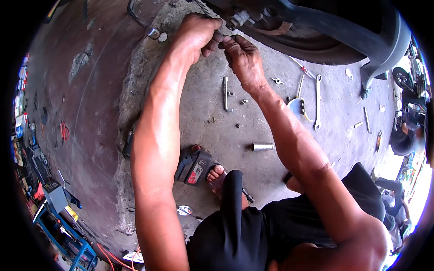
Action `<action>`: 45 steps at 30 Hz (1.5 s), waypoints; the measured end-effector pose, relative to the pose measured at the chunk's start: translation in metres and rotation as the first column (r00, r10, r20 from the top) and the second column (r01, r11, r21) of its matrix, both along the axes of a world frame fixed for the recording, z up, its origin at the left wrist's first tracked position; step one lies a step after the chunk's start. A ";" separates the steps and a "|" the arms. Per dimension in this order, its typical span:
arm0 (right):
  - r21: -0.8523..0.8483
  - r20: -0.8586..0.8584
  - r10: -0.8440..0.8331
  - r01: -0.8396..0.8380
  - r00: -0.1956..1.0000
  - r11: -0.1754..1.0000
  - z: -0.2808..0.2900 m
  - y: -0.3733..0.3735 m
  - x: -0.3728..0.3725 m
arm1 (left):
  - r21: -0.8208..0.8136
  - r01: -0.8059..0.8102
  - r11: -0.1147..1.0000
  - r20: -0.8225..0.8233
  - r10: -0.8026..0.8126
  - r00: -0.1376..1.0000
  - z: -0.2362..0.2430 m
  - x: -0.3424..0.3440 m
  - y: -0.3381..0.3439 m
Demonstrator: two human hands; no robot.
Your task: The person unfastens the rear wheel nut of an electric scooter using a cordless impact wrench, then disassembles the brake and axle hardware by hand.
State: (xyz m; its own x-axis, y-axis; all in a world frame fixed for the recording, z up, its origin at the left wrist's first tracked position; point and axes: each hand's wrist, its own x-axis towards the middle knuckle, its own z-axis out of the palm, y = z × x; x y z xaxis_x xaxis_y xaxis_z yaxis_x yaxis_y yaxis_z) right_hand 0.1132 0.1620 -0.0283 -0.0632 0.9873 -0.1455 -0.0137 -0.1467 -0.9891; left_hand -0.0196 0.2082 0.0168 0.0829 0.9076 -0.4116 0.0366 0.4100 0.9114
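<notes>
Coiled spring seen at top edge of view, just beyond L hand; bolt & tyre to its right.
L hand curled, R hand narrowed to pinch beside it; what's held can't be told. Spring judged light, stiff, poss. greasy; best gripped round coils. Bolt: hard, shiny metal. Tyre: curved dark rubber. Floor: rough, stained concrete.

Concrete floor under me, stained and pitted. From mid-view: metal bar at twelve o'clock; spanner past two; socket past three; battery pack at seven; red-handled tool at nine.
</notes>
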 end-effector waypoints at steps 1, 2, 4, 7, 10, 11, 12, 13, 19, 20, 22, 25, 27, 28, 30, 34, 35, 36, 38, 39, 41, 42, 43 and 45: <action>-0.013 0.004 -0.061 0.061 0.998 0.998 -0.003 -0.001 0.000 | -0.003 0.009 1.000 -0.005 -0.009 1.000 -0.003 0.002 -0.001; -0.021 0.011 -0.126 0.126 0.992 0.992 -0.004 -0.001 0.001 | 0.003 -0.069 0.998 -0.003 0.069 0.998 -0.006 0.006 -0.001; 0.107 0.008 -0.241 0.238 0.971 0.965 -0.012 0.002 0.003 | 0.008 -0.131 0.991 -0.004 0.131 0.991 -0.014 0.011 0.000; 0.204 0.040 -0.297 0.283 0.954 0.937 -0.018 0.005 0.008 | -0.079 -0.314 0.946 0.116 0.321 0.940 -0.022 0.003 -0.002; 0.219 0.113 -0.252 0.223 0.961 0.950 -0.018 0.010 0.007 | -0.069 -0.363 0.929 0.214 0.369 0.904 -0.034 0.002 0.004; 0.203 0.208 -0.229 0.187 0.951 0.961 -0.010 0.011 0.008 | -0.082 -0.390 0.917 0.225 0.398 0.889 -0.034 0.001 0.006; 0.181 0.300 -0.202 0.152 0.932 0.972 -0.005 0.011 0.008 | -0.083 -0.378 0.922 0.217 0.387 0.896 -0.035 0.001 0.008; 0.234 0.243 -0.232 0.175 0.942 0.956 -0.008 0.012 0.006 | -0.078 -0.385 0.920 0.283 0.390 0.876 -0.036 0.001 0.010; 0.293 0.343 -0.268 0.169 0.900 0.941 -0.008 0.020 0.009 | -0.200 -0.399 0.895 0.550 0.440 0.710 -0.039 0.012 0.020; 0.272 0.431 -0.264 0.155 0.863 0.950 -0.006 0.019 0.011 | -0.184 -0.342 0.922 0.589 0.382 0.712 -0.039 0.012 0.020; 0.375 0.400 -0.316 0.161 0.860 0.913 -0.016 0.021 0.011 | -0.166 -0.271 0.948 0.626 0.314 0.714 -0.038 0.015 0.021; 0.354 0.456 -0.277 0.113 0.846 0.928 -0.007 0.017 0.007 | -0.138 -0.327 0.935 0.530 0.349 0.773 -0.032 0.015 0.016; 0.369 0.397 -0.291 0.140 0.871 0.919 -0.010 0.017 0.009 | -0.128 -0.310 0.942 0.525 0.330 0.784 -0.030 0.018 0.015; 0.385 0.334 -0.293 0.154 0.896 0.910 -0.012 0.018 0.009 | -0.117 -0.306 0.945 0.521 0.321 0.791 -0.029 0.019 0.017; 0.344 0.417 -0.304 0.161 0.857 0.925 -0.010 0.016 0.009 | -0.118 -0.289 0.950 0.509 0.308 0.804 -0.033 0.016 0.018; 0.351 0.507 -0.268 0.088 0.820 0.932 -0.005 0.018 0.013 | -0.130 -0.293 0.947 0.481 0.319 0.817 -0.032 0.013 0.018; 0.377 0.503 -0.283 0.087 0.817 0.922 -0.004 0.018 0.013 | -0.122 -0.284 0.951 0.488 0.307 0.817 -0.031 0.013 0.017; 0.402 0.498 -0.297 0.086 0.814 0.911 -0.003 0.018 0.014 | -0.114 -0.276 0.955 0.496 0.295 0.817 -0.030 0.013 0.017; 0.387 0.486 -0.284 0.088 0.827 0.918 -0.003 0.018 0.014 | -0.112 -0.262 0.959 0.480 0.283 0.830 -0.029 0.015 0.016; 0.372 0.473 -0.272 0.090 0.838 0.924 -0.003 0.017 0.015 | -0.110 -0.248 0.962 0.464 0.271 0.843 -0.028 0.017 0.016; 0.387 0.480 -0.275 0.080 0.833 0.918 -0.004 0.019 0.016 | -0.104 -0.226 0.969 0.461 0.248 0.852 -0.028 0.016 0.018; 0.403 0.485 -0.277 0.069 0.829 0.912 -0.005 0.020 0.016 | -0.097 -0.207 0.974 0.456 0.228 0.860 -0.028 0.013 0.020; 0.403 0.482 -0.278 0.072 0.831 0.912 -0.005 0.021 0.015 | -0.096 -0.206 0.974 0.452 0.227 0.862 -0.028 0.012 0.020; 0.525 0.458 -0.345 0.064 0.819 0.848 -0.010 0.022 0.015 | -0.105 -0.251 0.962 0.491 0.269 0.828 -0.032 0.013 0.019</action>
State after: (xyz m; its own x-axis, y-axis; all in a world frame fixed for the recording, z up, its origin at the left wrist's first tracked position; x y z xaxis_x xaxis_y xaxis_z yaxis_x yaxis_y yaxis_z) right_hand 0.1278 0.1838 -0.0380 0.0944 0.9179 0.3854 0.5431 0.2770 -0.7927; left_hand -0.0069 0.2276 -0.0155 0.0476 0.9105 -0.4107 -0.5294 0.3717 0.7626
